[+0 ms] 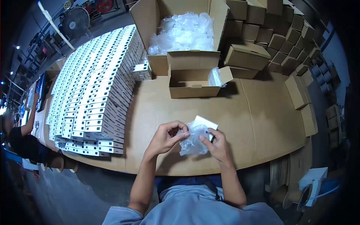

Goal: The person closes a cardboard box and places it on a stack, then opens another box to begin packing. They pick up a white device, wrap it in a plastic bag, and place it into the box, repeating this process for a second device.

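A clear plastic bag [194, 141] hangs crumpled between my hands, over the near part of the table. My left hand [165, 138] is closed, thumb and fingers pinching the bag's left side. My right hand [217, 147] is wrapped round a small white box [205, 122], its thumb against the bag's right side. The box's upper end sticks out beyond the fingers, and the rest is hidden behind the bag and hand. Past my hands stands an open cardboard carton [195, 92] with a bagged white item [215, 78] at its right end.
Many white boxes [93, 86] are stacked in rows on the left. A large carton [159, 64] full of clear plastic bags [183, 33] stands at the back. Brown cartons [247, 56] are piled at the back right. Another person [26, 135] is at the far left.
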